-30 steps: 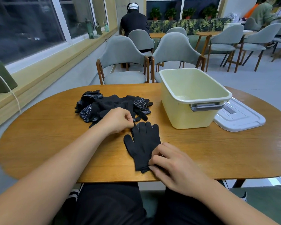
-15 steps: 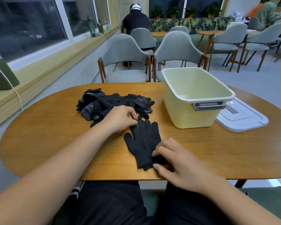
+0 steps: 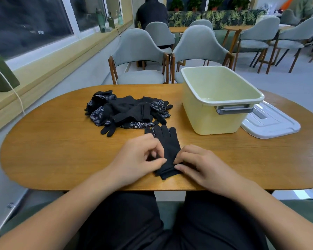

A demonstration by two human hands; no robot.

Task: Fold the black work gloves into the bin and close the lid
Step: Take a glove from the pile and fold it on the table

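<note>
Now one black glove (image 3: 168, 143) lies flat on the surface (image 3: 61, 150). The left grip (image 3: 139, 157) curls in and pinches its edge; the right grip (image 3: 201, 163) pinches its cuff.

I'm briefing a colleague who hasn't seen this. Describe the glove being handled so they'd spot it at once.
On the oval wooden table, look near the front edge, left of the cream bin. A single glove lies flat between the left hand and right hand, fingers pointing away. Unlike the tangled glove pile behind it, it is laid out straight.
</note>
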